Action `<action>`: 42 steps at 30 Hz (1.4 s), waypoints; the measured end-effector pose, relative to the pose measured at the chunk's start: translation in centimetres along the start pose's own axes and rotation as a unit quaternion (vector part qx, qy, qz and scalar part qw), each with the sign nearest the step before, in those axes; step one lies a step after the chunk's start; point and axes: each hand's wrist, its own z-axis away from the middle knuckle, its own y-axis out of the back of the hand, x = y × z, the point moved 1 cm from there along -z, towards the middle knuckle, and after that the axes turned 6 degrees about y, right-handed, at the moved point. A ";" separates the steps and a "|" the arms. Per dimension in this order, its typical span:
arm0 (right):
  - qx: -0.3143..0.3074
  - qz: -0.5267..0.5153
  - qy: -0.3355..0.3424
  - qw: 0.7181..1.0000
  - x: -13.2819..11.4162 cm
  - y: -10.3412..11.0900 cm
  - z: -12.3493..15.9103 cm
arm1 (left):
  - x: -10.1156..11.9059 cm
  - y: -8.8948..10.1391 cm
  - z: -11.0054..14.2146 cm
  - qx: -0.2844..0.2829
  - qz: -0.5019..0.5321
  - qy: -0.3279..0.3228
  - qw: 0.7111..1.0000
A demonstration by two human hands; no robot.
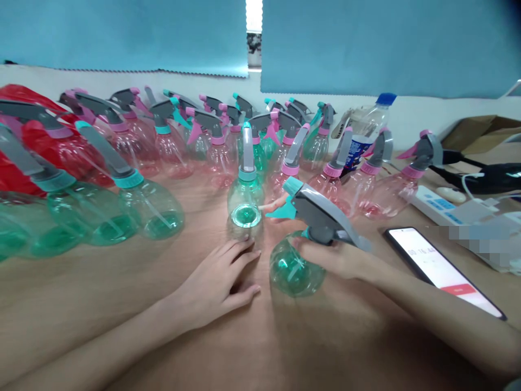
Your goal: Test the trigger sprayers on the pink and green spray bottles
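Observation:
My right hand [337,259] is wrapped round the neck of a green spray bottle [295,269] with a grey and teal trigger head [321,214]; the bottle stands on the wooden table. My left hand [217,282] lies on the table just left of it, fingers stretched out, holding nothing. Its fingertips reach toward the base of another green spray bottle [245,203] standing directly behind.
Many pink and green spray bottles [154,209] crowd the table's back and left. A phone [442,269] with a lit screen lies at the right. A water bottle [364,133], a power strip [439,206] and cardboard boxes [476,133] sit at the back right.

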 end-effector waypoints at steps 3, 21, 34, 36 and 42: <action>0.016 -0.031 0.006 0.999 0.3 -0.2 0.1 | 0.1 0.1 0.0 0.003 0.002 0.000 1.000; 0.013 -0.120 0.002 0.993 1.1 -0.7 0.3 | 0.1 0.2 0.1 0.016 0.019 -0.001 1.000; 0.000 -0.114 0.001 0.993 1.4 -0.6 0.4 | 0.0 0.0 0.0 0.010 0.016 0.003 1.000; -0.002 -0.108 -0.001 0.994 1.3 -0.6 0.3 | 0.1 0.1 0.0 0.009 0.020 0.005 1.000; -0.003 -0.101 -0.005 0.995 1.0 -0.4 0.2 | 0.2 0.2 -0.1 0.000 0.022 0.012 1.000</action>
